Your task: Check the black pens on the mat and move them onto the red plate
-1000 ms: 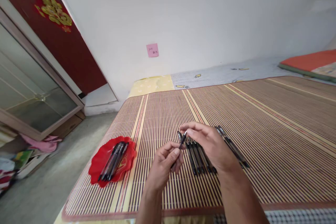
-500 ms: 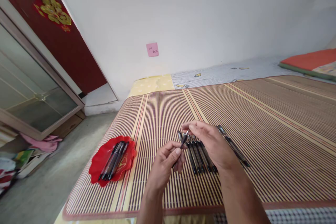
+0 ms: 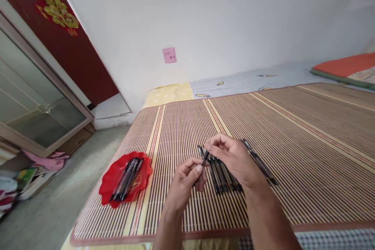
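Note:
Between the thumb and fingers of my left hand (image 3: 186, 175) is a black pen (image 3: 206, 157), tilted with its upper end toward my right hand. My right hand (image 3: 231, 155) pinches that upper end, and its fingertips cover the tip. Under and behind my right hand lies a row of black pens (image 3: 217, 181) side by side on the striped mat, partly hidden by the hand and wrist. Right of my right forearm, more black pens (image 3: 260, 163) lie slantwise, close together.
A red scalloped plate (image 3: 104, 183) on the mat's left side holds several black pens (image 3: 127, 179). The striped mat (image 3: 293, 140) covers the bed. A folded orange cloth (image 3: 345, 65) lies at the far right. A pink note (image 3: 169, 55) is stuck on the wall.
My right hand's fingers have closed onto the pen's upper end, covering the silver tip that showed before. My left hand has stayed nearly in place.

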Action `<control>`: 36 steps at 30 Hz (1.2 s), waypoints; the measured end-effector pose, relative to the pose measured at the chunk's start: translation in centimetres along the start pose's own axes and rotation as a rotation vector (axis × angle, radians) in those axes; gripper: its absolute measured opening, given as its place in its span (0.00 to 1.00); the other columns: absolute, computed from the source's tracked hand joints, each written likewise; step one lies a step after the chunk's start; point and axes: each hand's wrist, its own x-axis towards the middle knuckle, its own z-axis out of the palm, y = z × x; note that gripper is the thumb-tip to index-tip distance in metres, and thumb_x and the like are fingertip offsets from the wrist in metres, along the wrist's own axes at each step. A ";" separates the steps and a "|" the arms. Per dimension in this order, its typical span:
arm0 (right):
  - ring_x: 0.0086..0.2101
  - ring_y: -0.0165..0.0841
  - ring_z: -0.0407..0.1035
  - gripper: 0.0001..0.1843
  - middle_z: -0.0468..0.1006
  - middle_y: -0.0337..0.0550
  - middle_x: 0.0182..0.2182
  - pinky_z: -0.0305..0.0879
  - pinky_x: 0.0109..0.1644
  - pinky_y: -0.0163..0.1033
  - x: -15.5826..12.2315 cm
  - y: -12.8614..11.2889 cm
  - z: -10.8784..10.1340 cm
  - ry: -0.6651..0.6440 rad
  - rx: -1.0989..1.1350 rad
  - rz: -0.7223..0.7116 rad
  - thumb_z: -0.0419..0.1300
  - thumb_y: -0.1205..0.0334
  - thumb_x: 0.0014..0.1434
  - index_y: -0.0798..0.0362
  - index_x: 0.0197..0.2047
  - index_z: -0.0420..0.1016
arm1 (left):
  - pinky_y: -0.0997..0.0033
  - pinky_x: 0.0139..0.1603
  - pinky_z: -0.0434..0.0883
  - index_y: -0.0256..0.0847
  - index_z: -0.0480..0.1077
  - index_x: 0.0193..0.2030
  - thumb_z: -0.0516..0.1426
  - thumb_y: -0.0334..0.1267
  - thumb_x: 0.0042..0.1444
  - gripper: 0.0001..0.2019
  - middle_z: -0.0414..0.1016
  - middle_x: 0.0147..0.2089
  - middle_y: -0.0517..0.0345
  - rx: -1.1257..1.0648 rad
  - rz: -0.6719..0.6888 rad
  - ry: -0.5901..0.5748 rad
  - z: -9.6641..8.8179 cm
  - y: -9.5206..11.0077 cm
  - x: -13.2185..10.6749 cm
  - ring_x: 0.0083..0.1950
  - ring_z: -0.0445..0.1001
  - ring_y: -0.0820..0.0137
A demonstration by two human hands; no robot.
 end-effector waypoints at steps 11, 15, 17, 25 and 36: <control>0.39 0.35 0.76 0.09 0.81 0.42 0.37 0.73 0.48 0.41 -0.3 -0.7 -0.4 -0.086 -0.036 -0.023 0.62 0.55 0.63 0.50 0.40 0.80 | 0.78 0.25 0.57 0.36 0.76 0.45 0.62 0.43 0.65 0.11 0.70 0.26 0.63 -0.007 0.001 0.005 -0.4 -0.5 0.2 0.22 0.64 0.79; 0.35 0.34 0.74 0.10 0.80 0.41 0.32 0.72 0.44 0.41 0.0 -0.1 -0.1 -0.041 -0.031 -0.014 0.65 0.53 0.60 0.51 0.35 0.78 | 0.78 0.25 0.58 0.36 0.76 0.44 0.62 0.43 0.65 0.11 0.70 0.26 0.63 0.024 0.001 0.016 -0.4 -0.4 0.1 0.23 0.64 0.79; 0.34 0.33 0.74 0.11 0.80 0.40 0.31 0.71 0.43 0.40 0.1 0.3 0.0 -0.012 -0.031 -0.006 0.66 0.52 0.59 0.52 0.34 0.78 | 0.78 0.25 0.59 0.36 0.76 0.44 0.63 0.43 0.64 0.11 0.71 0.26 0.63 0.034 -0.002 0.024 -0.3 -0.3 0.0 0.23 0.64 0.79; 0.33 0.33 0.71 0.14 0.76 0.38 0.30 0.67 0.40 0.39 0.4 1.9 0.2 0.014 -0.103 0.007 0.66 0.50 0.60 0.52 0.32 0.75 | 0.75 0.31 0.65 0.37 0.75 0.38 0.68 0.43 0.55 0.12 0.72 0.29 0.61 0.185 0.017 0.154 -0.3 -0.2 0.2 0.28 0.69 0.75; 0.37 0.37 0.74 0.18 0.80 0.43 0.33 0.69 0.44 0.41 0.8 2.3 1.6 0.050 -0.191 -0.004 0.57 0.46 0.67 0.51 0.36 0.77 | 0.72 0.33 0.63 0.41 0.72 0.33 0.63 0.37 0.57 0.05 0.71 0.32 0.60 0.639 0.189 0.448 -0.7 0.5 0.2 0.32 0.66 0.71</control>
